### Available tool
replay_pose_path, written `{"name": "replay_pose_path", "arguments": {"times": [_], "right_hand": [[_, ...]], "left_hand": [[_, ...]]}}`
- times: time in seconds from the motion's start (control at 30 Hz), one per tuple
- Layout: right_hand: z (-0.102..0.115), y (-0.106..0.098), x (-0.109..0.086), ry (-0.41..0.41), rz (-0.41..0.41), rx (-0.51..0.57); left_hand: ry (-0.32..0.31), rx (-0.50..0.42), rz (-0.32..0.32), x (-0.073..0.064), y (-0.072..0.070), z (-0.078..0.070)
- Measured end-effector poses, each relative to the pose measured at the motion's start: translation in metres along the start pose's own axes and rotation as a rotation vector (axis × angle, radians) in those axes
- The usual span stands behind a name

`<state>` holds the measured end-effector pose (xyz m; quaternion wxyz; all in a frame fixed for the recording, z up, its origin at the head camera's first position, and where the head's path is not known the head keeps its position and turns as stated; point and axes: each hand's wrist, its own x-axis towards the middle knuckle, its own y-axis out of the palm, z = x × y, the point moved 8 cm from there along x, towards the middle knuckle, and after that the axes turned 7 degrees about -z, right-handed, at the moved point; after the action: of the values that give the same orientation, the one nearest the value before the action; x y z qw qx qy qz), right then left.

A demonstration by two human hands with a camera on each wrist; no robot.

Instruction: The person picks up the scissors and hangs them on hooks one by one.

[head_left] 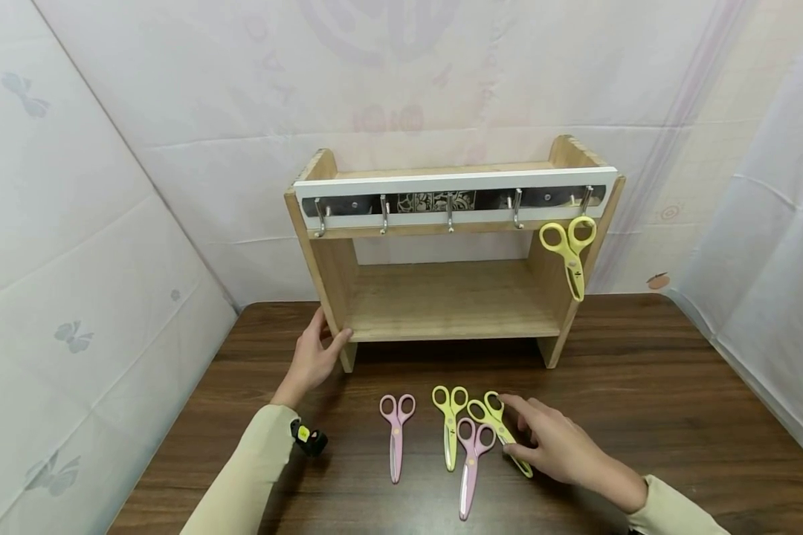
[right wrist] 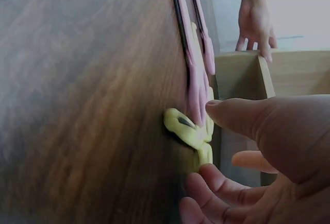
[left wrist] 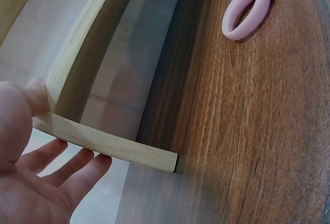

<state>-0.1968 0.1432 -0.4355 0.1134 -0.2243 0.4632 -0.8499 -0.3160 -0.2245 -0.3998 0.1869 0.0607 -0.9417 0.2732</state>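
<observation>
My left hand (head_left: pixel 314 358) grips the lower left side panel (left wrist: pixel 108 140) of a wooden shelf (head_left: pixel 451 331), thumb at the front and fingers on the outer side. My right hand (head_left: pixel 554 440) is over the rightmost yellow scissors (head_left: pixel 498 425) on the table, its thumb and fingers spread apart. Whether it touches them, I cannot tell. Against these lie pink scissors (head_left: pixel 470 464). Another yellow pair of scissors (head_left: pixel 450 427) and a second pink pair of scissors (head_left: pixel 396 435) lie to the left, all handles toward the shelf.
A white rail (head_left: pixel 455 182) with several metal hooks (head_left: pixel 450 212) runs along the shelf's upper front. From the far right hook hang yellow scissors (head_left: pixel 573 256). The shelf stands at the back of the dark wooden table (head_left: pixel 676 386), before patterned sheeting (head_left: pixel 241 186).
</observation>
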Motion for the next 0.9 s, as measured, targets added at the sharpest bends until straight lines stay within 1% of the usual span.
{"name": "replay_pose_path", "arguments": {"times": [0.13, 0.27, 0.53, 0.9], "right_hand": [[0.0005, 0.0060, -0.0015, 0.023, 0.056, -0.016], [-0.0008, 0.0094, -0.0025, 0.041, 0.084, -0.053], [-0.0024, 0.0100, -0.0033, 0.048, 0.077, -0.083], [-0.0030, 0.0111, -0.0038, 0.044, 0.094, -0.062]], "left_hand": [[0.003, -0.003, 0.001, 0.0014, -0.0003, 0.0003], [0.004, -0.006, 0.001, 0.0016, -0.0008, -0.0002], [0.001, -0.005, -0.001, 0.0001, -0.0009, -0.0006], [0.007, -0.003, -0.014, 0.0005, -0.0011, 0.0028]]}}
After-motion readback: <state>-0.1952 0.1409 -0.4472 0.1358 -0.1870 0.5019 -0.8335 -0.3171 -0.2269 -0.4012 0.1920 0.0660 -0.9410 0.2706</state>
